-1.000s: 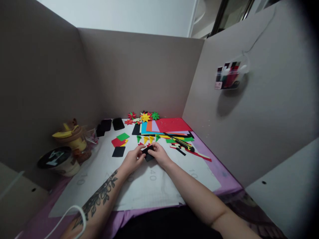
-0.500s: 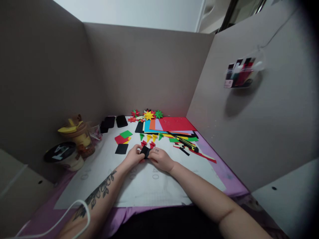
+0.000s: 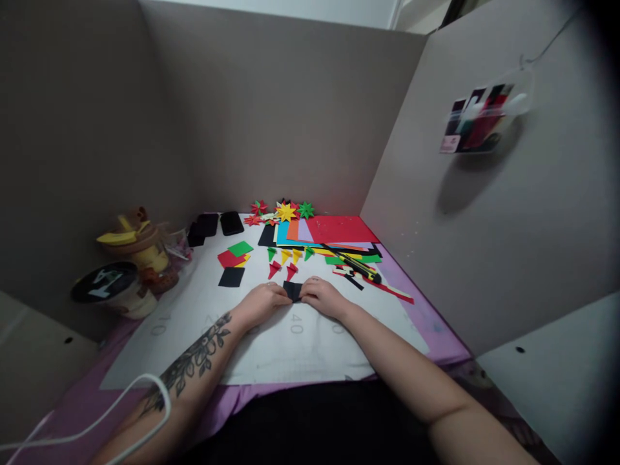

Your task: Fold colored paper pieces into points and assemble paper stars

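Observation:
Between my two hands a small dark paper piece (image 3: 292,290) lies low over the white sheet (image 3: 271,361). My left hand (image 3: 265,302) has its fingers closed on the paper's left edge. The fingers of my right hand (image 3: 323,297) are closed on its right edge. Just beyond are two red folded pieces (image 3: 274,268), with green and yellow folded pieces (image 3: 296,256) behind them. A black paper square (image 3: 231,277) sits left of my hands, near red, yellow and green squares (image 3: 241,248).
Folded paper stars (image 3: 286,212) and coloured sheets (image 3: 343,228) are at the back. A cutter (image 3: 363,268) and paper strips lie at the right. Pots and cups (image 3: 140,252) stand left. A clear pouch (image 3: 477,119) hangs on the right wall. A white cable (image 3: 165,400) crosses my left forearm.
The dark paper has come down nearer the sheet and looks flatter. My hands are a little farther apart, at its two sides. The camera view has tilted down slightly.

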A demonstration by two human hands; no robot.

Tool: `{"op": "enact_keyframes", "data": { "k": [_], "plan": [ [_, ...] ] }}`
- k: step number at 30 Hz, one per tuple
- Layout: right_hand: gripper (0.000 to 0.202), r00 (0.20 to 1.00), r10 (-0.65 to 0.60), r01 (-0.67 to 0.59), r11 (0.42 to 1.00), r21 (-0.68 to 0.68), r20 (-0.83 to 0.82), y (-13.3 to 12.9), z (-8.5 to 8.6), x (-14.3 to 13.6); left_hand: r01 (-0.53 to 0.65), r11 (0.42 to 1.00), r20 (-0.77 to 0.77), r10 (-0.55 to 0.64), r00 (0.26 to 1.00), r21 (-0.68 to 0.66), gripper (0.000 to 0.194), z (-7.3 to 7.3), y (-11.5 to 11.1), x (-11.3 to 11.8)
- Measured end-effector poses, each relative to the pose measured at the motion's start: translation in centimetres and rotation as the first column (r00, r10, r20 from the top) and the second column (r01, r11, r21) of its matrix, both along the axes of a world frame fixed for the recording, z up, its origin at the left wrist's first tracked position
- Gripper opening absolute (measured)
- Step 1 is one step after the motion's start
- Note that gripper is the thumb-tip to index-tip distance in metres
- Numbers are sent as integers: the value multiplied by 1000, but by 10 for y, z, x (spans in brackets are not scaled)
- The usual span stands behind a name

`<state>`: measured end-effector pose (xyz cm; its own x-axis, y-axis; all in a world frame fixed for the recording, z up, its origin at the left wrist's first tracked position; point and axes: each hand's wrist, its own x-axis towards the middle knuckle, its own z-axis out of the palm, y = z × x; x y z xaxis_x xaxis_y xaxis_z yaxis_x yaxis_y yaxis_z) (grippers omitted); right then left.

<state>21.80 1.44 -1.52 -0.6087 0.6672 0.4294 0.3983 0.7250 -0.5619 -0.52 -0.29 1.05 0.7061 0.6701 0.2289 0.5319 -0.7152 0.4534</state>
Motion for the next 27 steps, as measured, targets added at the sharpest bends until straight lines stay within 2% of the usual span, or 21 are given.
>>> {"op": "enact_keyframes", "data": {
  "k": [2,8,12,19,27],
  "plan": [
    [12,999,-51,51,999,-18,4,2,-2,-2,-10,1000,-19,10,1000,0,30,0,-2,0],
    [12,972,-236,235,966,-106,5,6,-7,-10,-23,999,82,21,996,24,26,0,-6,2],
    [10,955,-296,295,946,-137,14,8,-8,-15,-31,999,1,31,1000,41,27,1,-6,3],
    [8,938,-323,341,923,-180,123,13,-3,-21,-12,999,-189,20,982,44,29,5,-7,3],
    [6,915,-358,388,905,-171,184,14,-2,-26,-68,998,-191,65,980,-10,31,9,-9,4]
  ]
}}
